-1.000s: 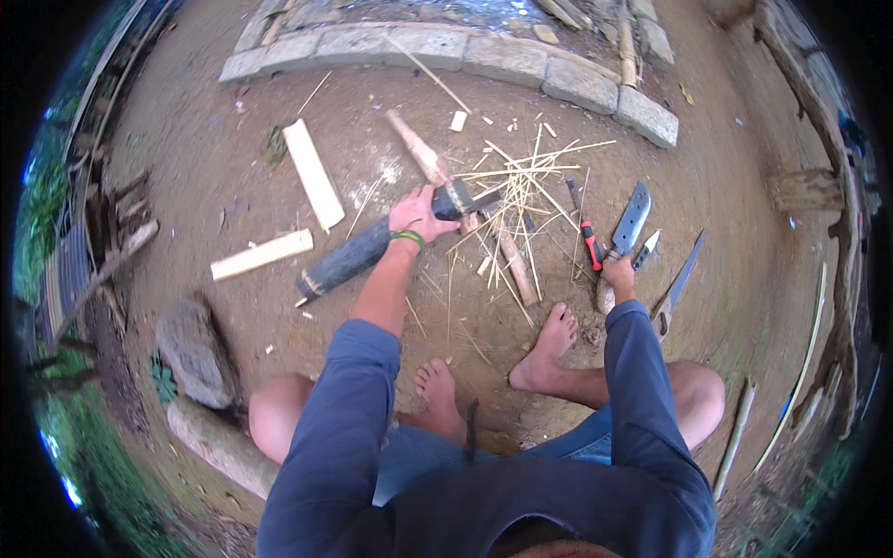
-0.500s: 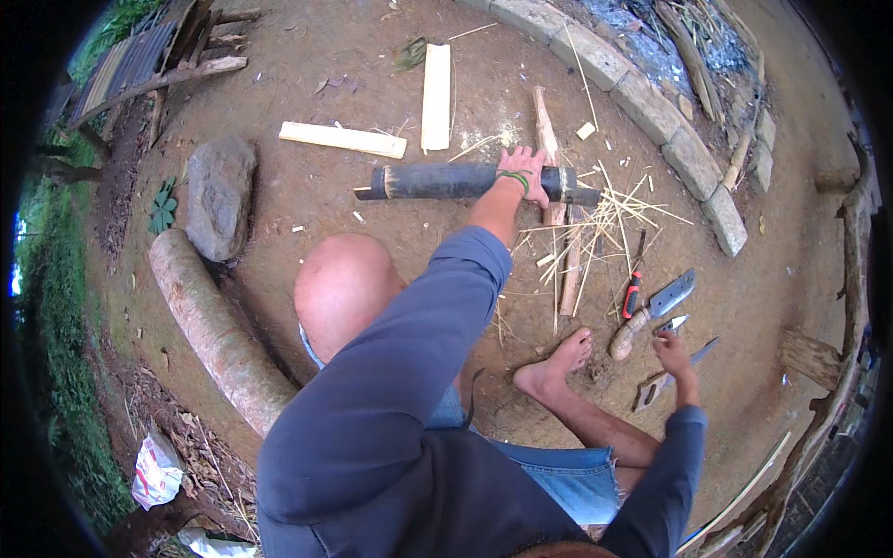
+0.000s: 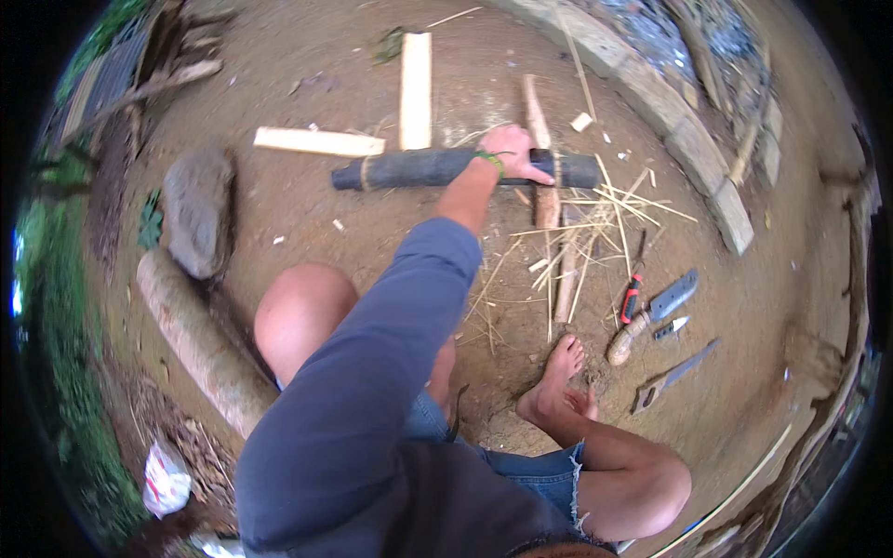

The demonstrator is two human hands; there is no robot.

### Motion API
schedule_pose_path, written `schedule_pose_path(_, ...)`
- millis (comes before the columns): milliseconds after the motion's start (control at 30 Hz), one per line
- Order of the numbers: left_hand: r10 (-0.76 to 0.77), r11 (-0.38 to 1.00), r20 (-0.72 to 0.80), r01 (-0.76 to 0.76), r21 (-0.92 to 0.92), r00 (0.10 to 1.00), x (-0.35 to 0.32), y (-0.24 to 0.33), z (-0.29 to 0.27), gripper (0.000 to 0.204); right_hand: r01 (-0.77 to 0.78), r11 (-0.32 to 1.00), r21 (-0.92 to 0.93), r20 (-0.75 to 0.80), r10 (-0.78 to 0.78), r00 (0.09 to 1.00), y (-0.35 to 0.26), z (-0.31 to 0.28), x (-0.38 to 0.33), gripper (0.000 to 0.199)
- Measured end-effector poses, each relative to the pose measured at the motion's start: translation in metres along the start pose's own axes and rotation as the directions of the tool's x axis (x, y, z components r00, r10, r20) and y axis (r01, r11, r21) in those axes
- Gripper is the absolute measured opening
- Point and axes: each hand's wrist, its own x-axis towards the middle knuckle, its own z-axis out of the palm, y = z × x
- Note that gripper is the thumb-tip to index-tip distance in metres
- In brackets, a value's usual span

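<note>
My left hand, with a green band at the wrist, is closed over the right part of a dark bamboo tube. The tube lies crosswise, its right part over a wooden stick. Skin-coloured fingers, apparently of my right hand, show beside my right foot. My shin hides most of that hand, so its grip is unclear. On the ground to the right lie a small knife, a wood-handled machete, a red-and-black handled tool and a handsaw.
Thin strips are strewn right of the tube. Two pale split pieces lie beyond it. A log and a rock stand at left. Curved stone edging borders ash at the far right.
My right hand has left the small knife, which now lies on the ground, and has drawn back toward my leg. My left hand stays on the tube, which looks slightly turned. The view has shifted.
</note>
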Motion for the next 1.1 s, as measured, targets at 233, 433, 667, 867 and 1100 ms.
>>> schedule_pose_path(233,0.037,0.999,-0.081,-0.039,-0.033,0.996,-0.013,-0.003,0.002,0.092,0.241,0.886,0.397,-0.079,-0.229,0.970,0.030,0.060,0.059,0.059)
schedule_pose_path(433,0.019,1.000,-0.047,-0.020,-0.012,0.999,-0.023,0.009,-0.007,0.091,0.326,0.755,0.569,-0.221,-0.241,0.945,0.015,0.094,0.045,0.064)
schedule_pose_path(667,0.023,1.000,-0.156,-0.022,0.005,0.987,-0.029,0.011,0.010,0.092,0.298,0.823,0.484,-0.168,-0.246,0.954,0.029,0.080,0.049,0.057)
schedule_pose_path(867,-0.010,1.000,-0.154,0.013,0.016,0.988,-0.041,0.027,0.012,0.089,0.286,0.846,0.450,-0.141,-0.249,0.958,0.035,0.074,0.054,0.054)
schedule_pose_path(1100,-0.046,0.994,-0.193,0.063,0.086,0.980,-0.057,0.042,0.030,0.089,0.285,0.884,0.370,-0.152,-0.245,0.958,0.042,0.047,0.053,0.052)
